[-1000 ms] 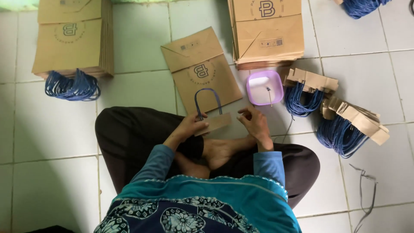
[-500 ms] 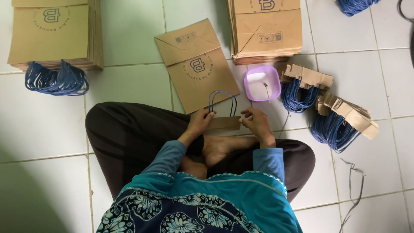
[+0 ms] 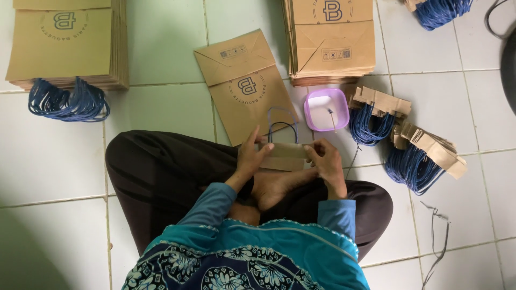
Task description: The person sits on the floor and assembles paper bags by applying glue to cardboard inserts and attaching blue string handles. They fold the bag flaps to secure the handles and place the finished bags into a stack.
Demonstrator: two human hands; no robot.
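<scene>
Hands meet over the crossed legs of a person seated on the white tiled floor (image 3: 161, 64). Left hand (image 3: 250, 156) grips the left end of a folded brown paper strip (image 3: 285, 157), fingers closed over its edge; right hand (image 3: 327, 161) pinches the right end, fingers curled around it. Strip lies level between both hands, just above the bare feet. Blue cord handle (image 3: 282, 124) loops up from the strip and rests on the lower edge of a flat brown paper bag (image 3: 244, 86) lying tilted on the floor ahead. Small lilac tub (image 3: 326, 109) sits just right of that bag. Bundles of strips with blue cords (image 3: 414, 150) lie further right. Stack of finished bags with blue handles (image 3: 64, 48) sits at far left; a second stack of flat bags (image 3: 332, 37) at top centre.
</scene>
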